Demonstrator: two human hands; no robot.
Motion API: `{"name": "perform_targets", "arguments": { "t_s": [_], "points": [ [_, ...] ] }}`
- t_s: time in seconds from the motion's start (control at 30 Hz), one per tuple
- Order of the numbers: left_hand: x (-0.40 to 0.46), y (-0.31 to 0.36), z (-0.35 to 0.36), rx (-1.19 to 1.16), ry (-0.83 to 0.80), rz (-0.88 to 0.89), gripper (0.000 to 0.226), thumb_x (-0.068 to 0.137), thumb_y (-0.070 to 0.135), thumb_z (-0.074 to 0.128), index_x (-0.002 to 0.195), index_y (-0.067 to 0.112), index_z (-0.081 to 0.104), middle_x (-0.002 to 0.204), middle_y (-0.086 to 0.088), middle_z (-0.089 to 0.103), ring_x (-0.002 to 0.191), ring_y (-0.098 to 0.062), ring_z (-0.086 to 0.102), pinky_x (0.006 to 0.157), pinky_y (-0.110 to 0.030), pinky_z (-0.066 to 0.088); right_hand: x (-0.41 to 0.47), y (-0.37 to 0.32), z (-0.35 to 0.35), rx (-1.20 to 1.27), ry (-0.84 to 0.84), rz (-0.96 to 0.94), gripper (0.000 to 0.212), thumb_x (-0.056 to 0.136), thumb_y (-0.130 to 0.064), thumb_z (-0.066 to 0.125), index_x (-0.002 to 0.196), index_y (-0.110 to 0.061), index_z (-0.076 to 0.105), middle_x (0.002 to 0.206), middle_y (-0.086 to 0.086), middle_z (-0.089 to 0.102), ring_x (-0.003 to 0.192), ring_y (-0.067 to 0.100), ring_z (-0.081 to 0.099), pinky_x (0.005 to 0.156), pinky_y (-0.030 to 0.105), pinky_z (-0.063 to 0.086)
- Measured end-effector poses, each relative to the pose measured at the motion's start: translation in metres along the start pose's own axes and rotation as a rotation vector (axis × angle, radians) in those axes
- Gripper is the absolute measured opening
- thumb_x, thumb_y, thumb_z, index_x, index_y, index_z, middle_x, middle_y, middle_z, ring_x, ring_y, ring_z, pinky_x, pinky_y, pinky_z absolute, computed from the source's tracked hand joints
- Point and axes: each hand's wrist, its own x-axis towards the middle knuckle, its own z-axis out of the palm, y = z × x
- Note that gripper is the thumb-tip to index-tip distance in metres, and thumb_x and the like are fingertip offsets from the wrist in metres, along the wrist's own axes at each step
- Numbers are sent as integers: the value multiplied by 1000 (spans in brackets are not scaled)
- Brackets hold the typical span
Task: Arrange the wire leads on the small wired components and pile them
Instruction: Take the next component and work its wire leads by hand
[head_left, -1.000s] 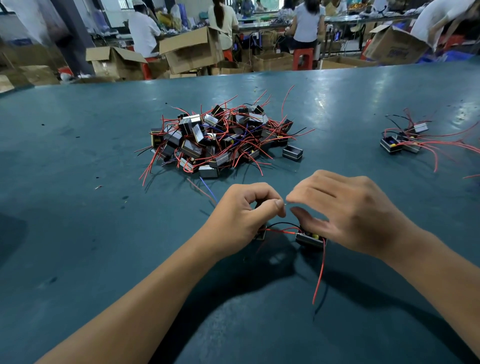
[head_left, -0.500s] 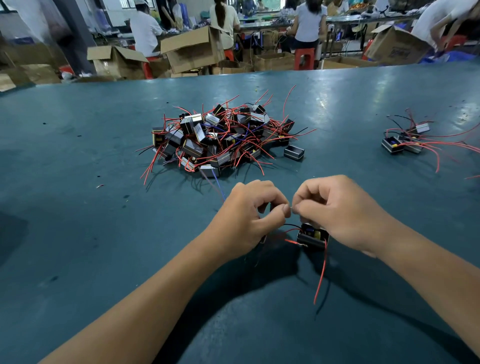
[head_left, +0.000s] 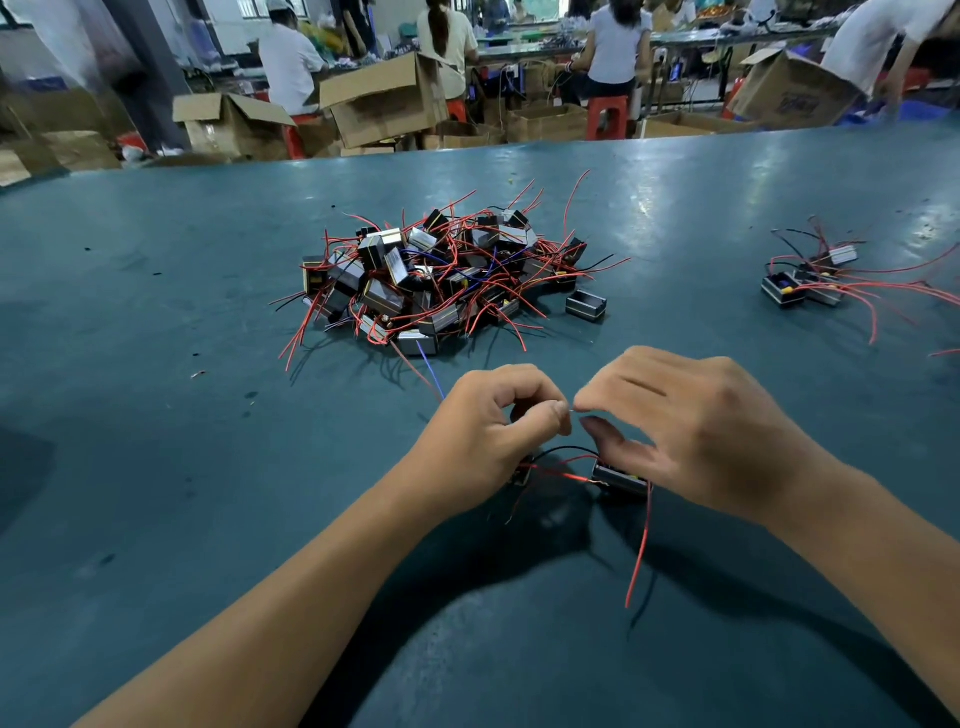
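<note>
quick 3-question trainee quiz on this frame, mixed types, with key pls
1. True or false: the small group of components lies to the right of the big pile.
2. Which wire hangs toward the camera from the component under the right hand? A) blue B) red C) green
3. Fill in: the left hand and right hand meet fingertip to fingertip, pinching a thin ____.

Key: 1 true; 2 B; 3 wire lead.
</note>
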Motion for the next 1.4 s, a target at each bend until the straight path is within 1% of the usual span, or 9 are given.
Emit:
{"name": "perform_targets", "arguments": {
  "t_s": [0.23, 0.47, 0.57, 0.67, 0.77, 0.9, 1.13, 1.23, 1.4],
  "points": [
    [0, -2, 0, -7, -17, -12, 20, 95, 8, 62, 77, 14, 69, 71, 7, 60, 69, -8, 54, 67, -15, 40, 5, -2, 1, -6, -13, 8, 14, 90, -9, 58, 79, -9, 67, 69, 0, 56, 58, 20, 53, 45, 31, 39],
    [1, -5, 4, 123, 4, 70, 15, 91, 23, 62, 77, 25, 65, 73, 19, 58, 76, -3, 54, 77, -27, 38, 14, -12, 5, 1186, -252, 1106, 15, 85, -11, 57, 70, -9, 56, 56, 0, 53, 45, 8, 43, 34, 18, 29],
    [1, -4, 6, 150, 9, 81, 16, 92, 24, 61, 77, 30, 62, 75, 25, 57, 77, -4, 53, 80, -29, 35, 14, -9, 2, 1645, -274, 1359, 23, 91, -8, 51, 69, -11, 53, 59, -1, 48, 44, 6, 39, 27, 15, 23],
    [1, -5, 5, 92, 19, 43, 17, 91, 22, 59, 76, 22, 66, 72, 18, 57, 73, -7, 54, 77, -24, 38, 10, -8, 2, 1335, -193, 1187, 15, 89, -9, 58, 74, -9, 61, 63, 2, 59, 47, 11, 50, 35, 18, 32],
    [1, -4, 2, 1, 17, -1, 18, 91, 20, 58, 77, 18, 68, 71, 13, 58, 70, -2, 53, 70, -15, 39, 3, -5, -1, 553, 21, 613, 7, 88, -11, 65, 85, -18, 67, 72, -6, 66, 60, 3, 58, 55, 11, 41],
    [1, -4, 2, -22, -1, -11, 19, 91, 22, 59, 76, 17, 69, 70, 14, 59, 69, -1, 54, 68, -15, 40, -2, -3, -2, 35, 0, 77, 10, 89, -15, 63, 94, -13, 72, 86, -1, 66, 76, 20, 65, 49, 35, 50],
    [1, -6, 0, -48, -14, -38, 20, 96, 15, 62, 79, 14, 70, 69, 12, 59, 62, -2, 49, 61, -12, 36, 6, 0, 0, -27, 8, -18, 22, 100, -15, 55, 86, -12, 72, 76, 1, 63, 66, 24, 61, 45, 39, 46],
    [1, -7, 0, -30, -11, -21, 18, 97, 12, 63, 81, 10, 71, 76, -5, 65, 71, -21, 57, 65, -19, 42, 7, 0, 2, 54, -31, 18, 20, 98, -15, 54, 86, -8, 69, 76, 1, 59, 64, 22, 57, 47, 38, 46],
    [1, -7, 1, 47, -25, 40, 15, 98, 16, 64, 86, 9, 69, 78, -3, 61, 75, -19, 55, 73, -29, 43, 3, -3, 4, 436, -147, 430, 9, 94, -16, 64, 85, -17, 62, 71, -9, 60, 55, 4, 51, 53, 15, 39]
  ]
}}
